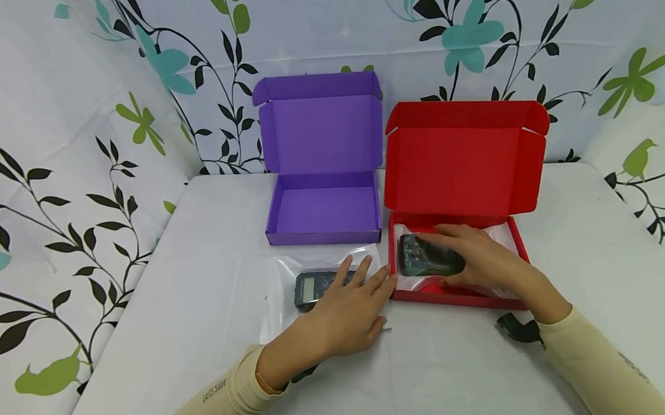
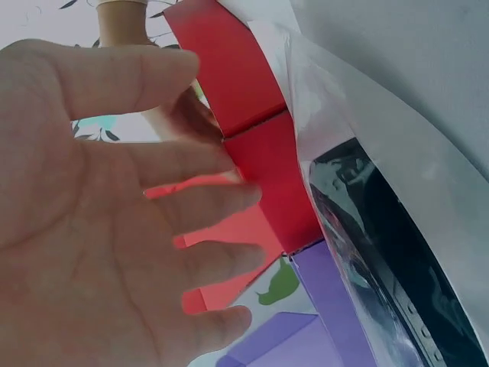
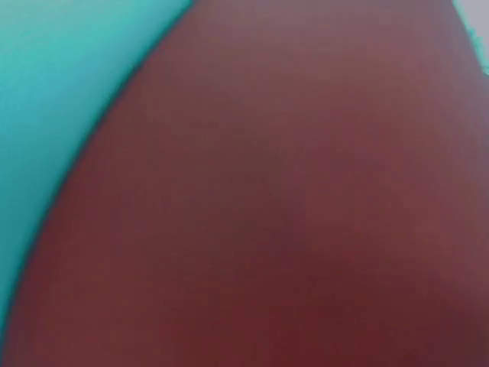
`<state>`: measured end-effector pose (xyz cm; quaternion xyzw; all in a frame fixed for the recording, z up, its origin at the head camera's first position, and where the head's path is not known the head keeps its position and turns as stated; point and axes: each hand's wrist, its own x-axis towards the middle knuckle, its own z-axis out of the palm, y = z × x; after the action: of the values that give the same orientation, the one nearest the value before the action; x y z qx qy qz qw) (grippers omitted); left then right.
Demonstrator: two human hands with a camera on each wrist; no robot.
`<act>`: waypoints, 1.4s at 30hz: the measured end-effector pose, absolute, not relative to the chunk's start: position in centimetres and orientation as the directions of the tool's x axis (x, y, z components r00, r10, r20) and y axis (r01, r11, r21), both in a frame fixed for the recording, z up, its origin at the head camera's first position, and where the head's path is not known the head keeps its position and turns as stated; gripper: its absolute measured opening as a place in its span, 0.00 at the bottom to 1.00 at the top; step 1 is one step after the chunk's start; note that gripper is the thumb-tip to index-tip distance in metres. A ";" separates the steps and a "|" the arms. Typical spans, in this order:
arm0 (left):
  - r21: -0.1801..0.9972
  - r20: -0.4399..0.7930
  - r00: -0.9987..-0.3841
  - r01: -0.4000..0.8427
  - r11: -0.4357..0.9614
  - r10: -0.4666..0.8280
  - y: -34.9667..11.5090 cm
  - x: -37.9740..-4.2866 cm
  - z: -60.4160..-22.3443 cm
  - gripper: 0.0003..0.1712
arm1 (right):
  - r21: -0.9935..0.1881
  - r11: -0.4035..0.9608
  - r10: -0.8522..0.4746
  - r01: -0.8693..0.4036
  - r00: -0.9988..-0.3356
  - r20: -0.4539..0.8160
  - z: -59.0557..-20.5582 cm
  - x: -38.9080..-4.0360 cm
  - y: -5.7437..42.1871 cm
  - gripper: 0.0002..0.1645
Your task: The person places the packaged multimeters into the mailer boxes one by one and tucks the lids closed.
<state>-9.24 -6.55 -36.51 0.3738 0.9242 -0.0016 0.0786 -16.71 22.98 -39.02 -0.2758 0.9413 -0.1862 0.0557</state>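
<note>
My right hand reaches into the red box and holds the right end of a dark device in a clear bag, probably a multimeter. Its fingers lie along the device's upper edge and the thumb is near the lower one. My left hand is spread palm down, fingertips beside the red box's left wall; whether they touch it I cannot tell. Partly under that hand lies a multimeter with a grey display, in a clear plastic bag. The right wrist view is a reddish-brown blur.
Behind the bagged multimeter stands an open purple box, its lid upright. The red lid also stands up, leaning back. A black curved piece sits by the right wrist. Patterned cloth hangs behind the white table.
</note>
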 end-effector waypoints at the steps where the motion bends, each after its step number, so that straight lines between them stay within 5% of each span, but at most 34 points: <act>1: 0.056 -0.132 -0.708 0.694 0.718 0.694 -6.4 -9.3 -36.5 0.38 | -0.379 0.782 -0.535 -0.496 -0.845 0.001 -38.7 -16.5 23.2 0.59; 10: 0.127 -0.118 -0.668 0.724 0.678 0.735 -3.6 -12.0 -36.1 0.45 | -0.415 0.757 -0.540 -0.505 -0.841 0.037 -37.4 -15.1 26.4 0.42; 20: 0.089 -0.269 -0.623 0.744 0.663 0.735 -1.1 -16.1 -37.2 0.42 | -0.421 0.801 -0.491 -0.425 -0.870 -0.056 -38.6 -15.0 27.4 0.42; 36: -0.196 -0.306 -0.670 0.739 0.645 0.676 -0.3 -15.5 -37.4 0.55 | -0.299 0.852 -0.455 -0.429 -0.890 -0.021 -39.6 -14.8 27.1 0.44; 42: -0.206 -0.289 -0.660 0.750 0.628 0.693 -0.2 -15.6 -37.6 0.56 | -0.283 0.859 -0.451 -0.427 -0.892 -0.023 -39.7 -14.8 27.3 0.44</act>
<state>-15.56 -0.24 -37.59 0.4020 0.8976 -0.1558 0.0912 -14.77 27.28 -39.71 -0.2278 0.9631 -0.1363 0.0441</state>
